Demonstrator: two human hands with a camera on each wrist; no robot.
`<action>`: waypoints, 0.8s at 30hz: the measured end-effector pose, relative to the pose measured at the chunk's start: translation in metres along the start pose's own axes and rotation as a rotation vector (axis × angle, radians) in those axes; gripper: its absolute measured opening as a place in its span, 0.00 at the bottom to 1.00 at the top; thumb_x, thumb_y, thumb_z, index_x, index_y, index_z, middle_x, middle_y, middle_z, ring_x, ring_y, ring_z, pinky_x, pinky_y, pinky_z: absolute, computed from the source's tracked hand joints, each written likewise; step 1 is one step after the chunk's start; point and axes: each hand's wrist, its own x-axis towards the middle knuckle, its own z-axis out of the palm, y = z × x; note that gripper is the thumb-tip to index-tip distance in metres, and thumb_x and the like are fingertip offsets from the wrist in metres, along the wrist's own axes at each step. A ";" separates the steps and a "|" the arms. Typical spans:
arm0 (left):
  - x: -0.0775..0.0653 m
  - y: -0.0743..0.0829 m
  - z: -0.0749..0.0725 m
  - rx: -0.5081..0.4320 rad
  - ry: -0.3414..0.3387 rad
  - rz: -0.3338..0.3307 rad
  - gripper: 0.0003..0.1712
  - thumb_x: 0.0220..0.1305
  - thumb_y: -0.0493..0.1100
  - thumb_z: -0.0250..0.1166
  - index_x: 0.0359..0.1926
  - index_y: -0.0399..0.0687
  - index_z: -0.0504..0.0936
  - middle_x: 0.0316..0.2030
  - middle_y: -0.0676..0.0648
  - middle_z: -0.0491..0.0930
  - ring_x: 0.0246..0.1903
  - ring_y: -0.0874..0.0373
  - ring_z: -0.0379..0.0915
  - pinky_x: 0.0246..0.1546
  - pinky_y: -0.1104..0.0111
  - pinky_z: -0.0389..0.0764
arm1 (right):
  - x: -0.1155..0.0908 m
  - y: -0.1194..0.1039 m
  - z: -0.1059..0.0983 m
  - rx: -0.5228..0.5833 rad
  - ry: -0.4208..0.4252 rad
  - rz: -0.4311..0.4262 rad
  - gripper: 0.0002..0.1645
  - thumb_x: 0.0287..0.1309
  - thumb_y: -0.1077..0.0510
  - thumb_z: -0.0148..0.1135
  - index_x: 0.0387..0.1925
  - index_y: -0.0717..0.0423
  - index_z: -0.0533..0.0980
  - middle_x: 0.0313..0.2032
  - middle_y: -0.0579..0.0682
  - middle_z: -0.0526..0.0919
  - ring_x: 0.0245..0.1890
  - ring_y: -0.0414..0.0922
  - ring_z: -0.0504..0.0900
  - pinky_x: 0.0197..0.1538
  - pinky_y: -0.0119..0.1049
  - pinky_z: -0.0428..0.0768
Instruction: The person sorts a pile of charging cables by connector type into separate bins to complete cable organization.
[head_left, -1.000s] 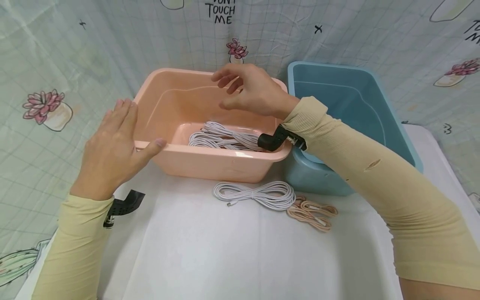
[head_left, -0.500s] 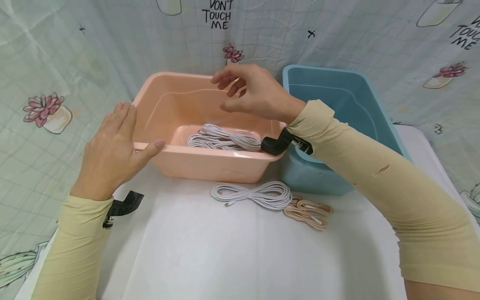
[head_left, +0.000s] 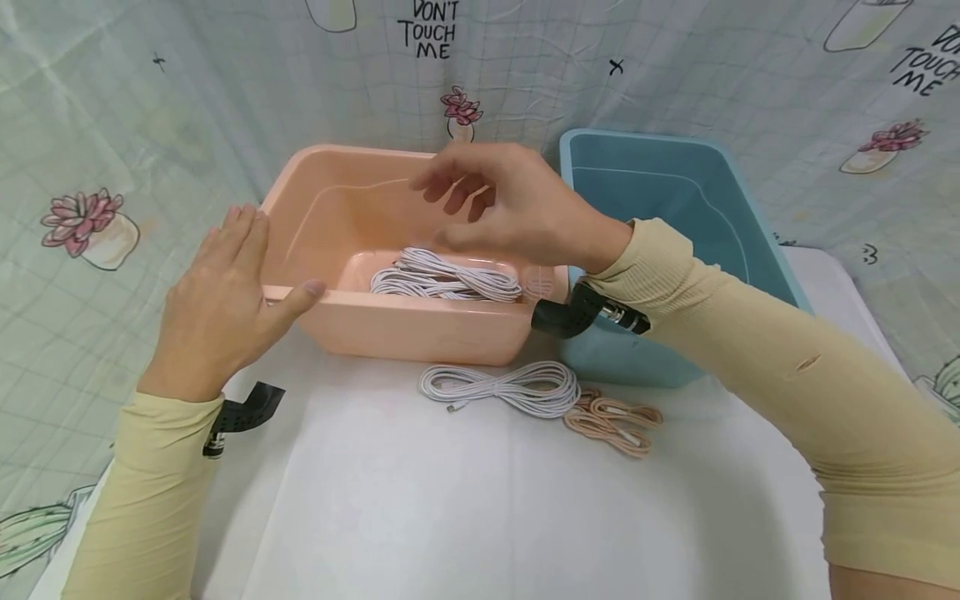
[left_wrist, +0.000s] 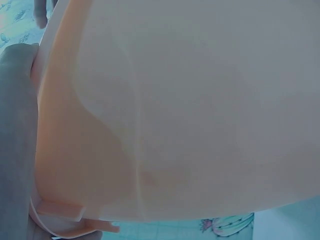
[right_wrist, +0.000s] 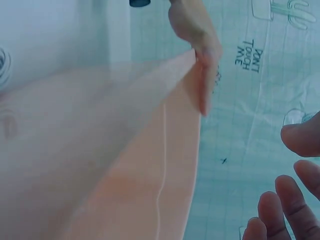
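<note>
My left hand (head_left: pixel 217 304) rests on the left front corner of the peach plastic tub (head_left: pixel 420 325), fingers straight and thumb lying over the front rim. In the left wrist view the tub's wall (left_wrist: pixel 200 125) fills most of the picture. Over the tub's right part hovers my right hand (head_left: pixel 513 200), fingers loosely bent and nothing between them. The right wrist view shows its spread fingertips (right_wrist: pixel 272 212) apart from the tub. Inside the tub lie white coiled cables (head_left: pixel 450 277), bundled on the floor of it. The right wrist partly covers the tub's right end.
A blue tub (head_left: pixel 637 158) stands to the right, partly behind the right forearm. In front of the tubs, a white coiled cable (head_left: pixel 536 387) and a peach coiled cable (head_left: pixel 615 425) lie on the white table (head_left: pixel 450 508). A printed curtain (head_left: pixel 525 75) hangs behind.
My right hand has shifted a little right and toward me, still over the tub. My left hand has stayed on the corner. The head view has shifted slightly.
</note>
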 end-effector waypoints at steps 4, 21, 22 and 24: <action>0.000 0.000 0.000 -0.002 -0.008 -0.001 0.59 0.66 0.75 0.55 0.81 0.39 0.54 0.81 0.35 0.55 0.80 0.33 0.51 0.66 0.25 0.62 | -0.011 -0.005 0.005 -0.004 0.025 -0.047 0.24 0.54 0.59 0.75 0.55 0.51 0.84 0.50 0.45 0.87 0.45 0.38 0.81 0.51 0.35 0.84; 0.000 0.000 0.001 -0.015 -0.026 -0.015 0.59 0.67 0.76 0.55 0.81 0.39 0.52 0.81 0.35 0.53 0.80 0.33 0.50 0.69 0.26 0.59 | -0.052 -0.012 0.017 0.206 0.033 -0.228 0.20 0.53 0.67 0.74 0.50 0.60 0.84 0.46 0.50 0.88 0.43 0.39 0.82 0.46 0.36 0.84; 0.000 0.000 0.001 -0.016 -0.024 -0.014 0.59 0.67 0.76 0.55 0.81 0.39 0.52 0.81 0.35 0.53 0.81 0.33 0.49 0.69 0.26 0.59 | -0.055 -0.012 0.018 0.207 0.034 -0.240 0.20 0.54 0.67 0.74 0.50 0.60 0.84 0.46 0.50 0.88 0.43 0.39 0.82 0.46 0.36 0.85; -0.001 0.000 0.001 -0.015 -0.017 -0.011 0.59 0.67 0.76 0.55 0.81 0.39 0.53 0.81 0.35 0.54 0.81 0.34 0.50 0.69 0.27 0.59 | -0.060 -0.013 0.020 0.194 0.034 -0.258 0.19 0.54 0.67 0.73 0.50 0.59 0.84 0.45 0.49 0.88 0.42 0.41 0.83 0.44 0.35 0.85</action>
